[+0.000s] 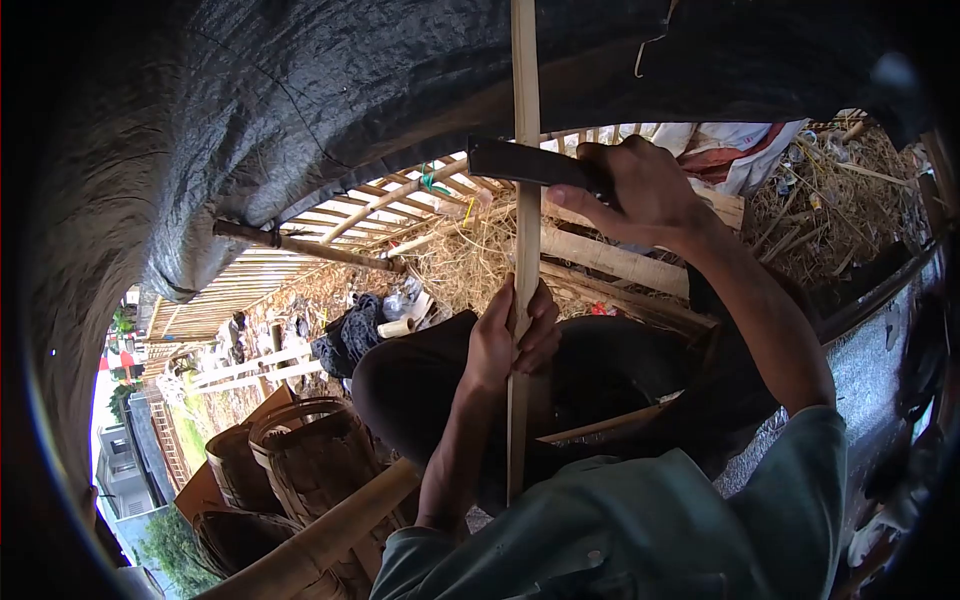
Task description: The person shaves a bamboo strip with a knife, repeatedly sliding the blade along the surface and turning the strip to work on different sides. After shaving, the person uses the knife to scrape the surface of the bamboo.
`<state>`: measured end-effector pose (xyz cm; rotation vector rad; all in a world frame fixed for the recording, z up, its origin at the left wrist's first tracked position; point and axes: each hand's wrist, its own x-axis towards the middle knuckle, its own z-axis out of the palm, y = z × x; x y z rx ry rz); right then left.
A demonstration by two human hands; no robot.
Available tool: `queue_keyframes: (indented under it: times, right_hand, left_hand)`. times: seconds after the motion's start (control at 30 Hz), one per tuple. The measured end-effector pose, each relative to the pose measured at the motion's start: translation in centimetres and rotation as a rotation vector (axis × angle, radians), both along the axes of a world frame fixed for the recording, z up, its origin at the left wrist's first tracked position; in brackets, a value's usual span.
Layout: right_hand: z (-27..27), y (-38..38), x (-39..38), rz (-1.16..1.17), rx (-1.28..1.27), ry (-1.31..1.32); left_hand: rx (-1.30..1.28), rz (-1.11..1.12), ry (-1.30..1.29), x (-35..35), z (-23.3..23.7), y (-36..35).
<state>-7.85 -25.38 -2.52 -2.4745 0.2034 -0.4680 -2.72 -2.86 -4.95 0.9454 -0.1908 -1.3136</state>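
Observation:
A long, pale bamboo strip (527, 235) runs upright through the middle of the head view, from the top edge down to my lap. My left hand (512, 335) is wrapped around it at about mid-length. Higher up, my right hand (640, 190) grips the handle of a broad, dark-bladed machete (535, 163). Its blade lies across the strip, overlapping it in this view, with the blunt end sticking out to the left. My fingers hide most of the handle.
Woven bamboo baskets (315, 440) stand at the lower left beside a thick bamboo pole (330, 530). Wooden planks (615, 260) and dry straw (465, 255) lie ahead, before a slatted bamboo fence (280, 265). A dark tarp (330, 80) hangs low overhead. White sacks (735, 150) lie at the right.

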Motion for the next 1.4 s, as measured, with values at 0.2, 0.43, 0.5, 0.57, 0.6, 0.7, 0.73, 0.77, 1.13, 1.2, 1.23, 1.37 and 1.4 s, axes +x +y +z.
queue_keyframes:
  times: [0.2, 0.43, 0.5, 0.57, 0.6, 0.7, 0.73, 0.77, 1.13, 1.2, 1.23, 1.37, 1.4]
  right_hand:
    - [-1.7, 4.2, -1.4, 0.209, -0.052, 0.077]
    - [-2.8, 4.9, -1.4, 0.277, -0.056, 0.170]
    - [-2.9, 4.6, -1.3, 0.270, -0.061, 0.167]
    - [-2.6, 4.5, -1.2, 0.274, -0.104, 0.192]
    - [-2.5, 4.3, -1.1, 0.273, -0.128, 0.201]
    - [-2.6, 3.9, -0.7, 0.291, -0.204, 0.219]
    - [-2.6, 3.4, -0.3, 0.210, -0.109, 0.194]
    - [-2.7, 2.6, 0.4, 0.126, -0.016, 0.167]
    - [-1.1, -4.1, 2.8, -0.273, 0.082, 0.168]
    - [-1.6, -3.1, 2.7, -0.221, 0.064, 0.198]
    - [-1.4, -2.1, 2.3, -0.163, 0.094, 0.137]
    - [-1.6, 1.1, 0.6, -0.020, -0.044, 0.220]
    - [-1.3, 1.6, 0.2, 0.056, -0.042, 0.242]
  left_hand:
    - [0.096, -0.011, -0.255, 0.7, 0.3, 0.6]
    - [0.256, 0.087, -0.408, 0.0, -0.1, 1.1]
    - [0.276, 0.120, -0.391, -0.5, -0.1, 0.9]
    - [0.316, 0.132, -0.411, -0.9, -0.6, 1.0]
    - [0.325, 0.133, -0.465, -1.0, -0.6, 0.9]
    - [0.357, 0.127, -0.579, -1.3, -0.3, 1.0]
    - [0.362, 0.109, -0.589, -1.4, 0.2, 0.8]
    - [0.365, 0.091, -0.601, -1.4, 0.6, 0.7]
    - [0.264, -0.006, -0.485, -1.4, -0.4, 0.5]
    - [0.255, 0.017, -0.445, -1.1, -0.3, 0.4]
    - [0.264, 0.022, -0.465, -1.0, -0.3, 0.4]
    - [0.324, 0.036, -0.603, -1.0, -0.1, 0.4]
    - [0.319, 0.046, -0.659, -0.9, -0.2, 0.5]
